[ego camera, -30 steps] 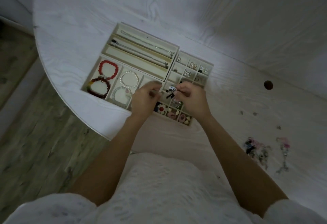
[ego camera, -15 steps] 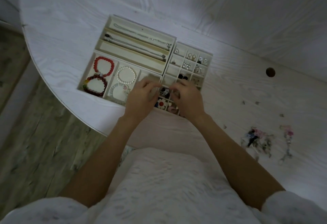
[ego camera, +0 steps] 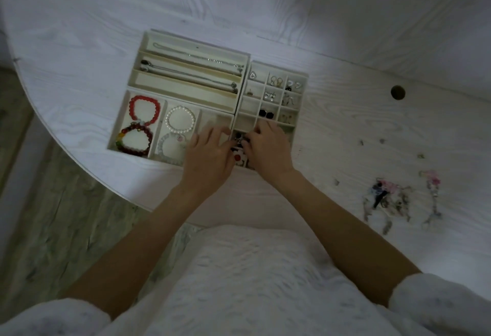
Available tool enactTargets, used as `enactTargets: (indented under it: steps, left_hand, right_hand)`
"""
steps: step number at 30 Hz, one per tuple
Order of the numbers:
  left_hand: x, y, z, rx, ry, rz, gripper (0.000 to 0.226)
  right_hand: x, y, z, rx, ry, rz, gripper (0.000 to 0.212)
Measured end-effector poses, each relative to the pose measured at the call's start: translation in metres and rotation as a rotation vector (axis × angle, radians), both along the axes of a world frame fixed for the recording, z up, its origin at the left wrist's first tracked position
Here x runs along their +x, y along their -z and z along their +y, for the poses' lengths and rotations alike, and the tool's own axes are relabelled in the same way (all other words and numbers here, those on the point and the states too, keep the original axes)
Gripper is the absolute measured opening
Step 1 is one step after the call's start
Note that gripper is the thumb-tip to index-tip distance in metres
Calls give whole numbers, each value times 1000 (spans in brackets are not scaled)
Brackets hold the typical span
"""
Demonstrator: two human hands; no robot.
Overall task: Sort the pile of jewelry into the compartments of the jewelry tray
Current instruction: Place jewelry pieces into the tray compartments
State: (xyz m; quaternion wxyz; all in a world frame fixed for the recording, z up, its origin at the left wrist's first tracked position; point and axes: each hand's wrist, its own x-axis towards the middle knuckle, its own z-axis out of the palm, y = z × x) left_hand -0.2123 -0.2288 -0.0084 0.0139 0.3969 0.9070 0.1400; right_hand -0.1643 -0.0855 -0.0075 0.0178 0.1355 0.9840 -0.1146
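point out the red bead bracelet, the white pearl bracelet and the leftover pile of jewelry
red bead bracelet [ego camera: 132, 107]: head view, on its left arc of beads
white pearl bracelet [ego camera: 168, 119]: head view, on its left arc of pearls
pile of jewelry [ego camera: 385, 197]: head view, on the tangle's middle

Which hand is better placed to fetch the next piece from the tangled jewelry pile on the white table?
Right hand, probably: the tangled jewelry pile lies on its side, while the left hand would have to cross over.
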Motion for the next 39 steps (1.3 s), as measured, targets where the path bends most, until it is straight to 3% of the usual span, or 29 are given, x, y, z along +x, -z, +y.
enactTargets:
  steps: [8, 17, 26, 31, 39]
  left_hand:
    - [-4, 5, -7, 132, -168, -177, 30]
    - [-5, 13, -4, 156, -194, -218, 34]
    - [-6, 15, -3, 205, -192, -198, 29]
    - [-9, 12, -1, 212, -107, -94, 20]
    - [-6, 19, 0, 43, -40, -18, 32]
  right_hand:
    - [-17, -16, -6, 18, 63, -135, 43]
    - [-8, -12, -8, -6, 163, -53, 12]
    - [-8, -7, 2, -45, 94, 24, 11]
    - [-10, -7, 5, -26, 101, 6, 11]
    - [3, 2, 11, -4, -63, 97, 3]
